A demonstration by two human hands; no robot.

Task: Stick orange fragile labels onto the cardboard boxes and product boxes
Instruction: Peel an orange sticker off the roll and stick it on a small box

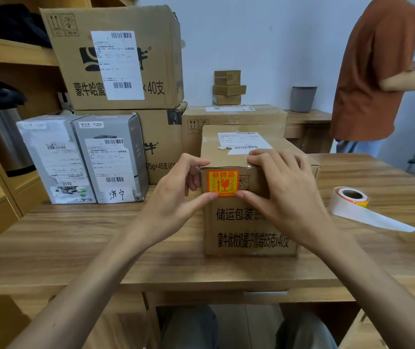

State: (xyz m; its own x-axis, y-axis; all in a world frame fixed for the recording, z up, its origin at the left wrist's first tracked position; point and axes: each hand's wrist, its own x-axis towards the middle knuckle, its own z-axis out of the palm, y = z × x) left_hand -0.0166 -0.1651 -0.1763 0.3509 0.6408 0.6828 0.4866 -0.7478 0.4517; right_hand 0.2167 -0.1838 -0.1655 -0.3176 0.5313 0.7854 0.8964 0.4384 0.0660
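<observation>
The square paper fragile label in the middle of the frame is bright orange with yellow and red print. It sits on a plain brown cardboard box with black lettering and a white paper shipping slip with black barcodes. At left, two tall grey product boxes carry white slips with black print. The large brown cardboard carton at upper left has a black logo. The wooden table is light brown with streaky grain. At right, the label roll is white, edged with orange and yellow. A round plastic cup behind is grey. The short-sleeved shirt at upper right is rust-brown.
</observation>
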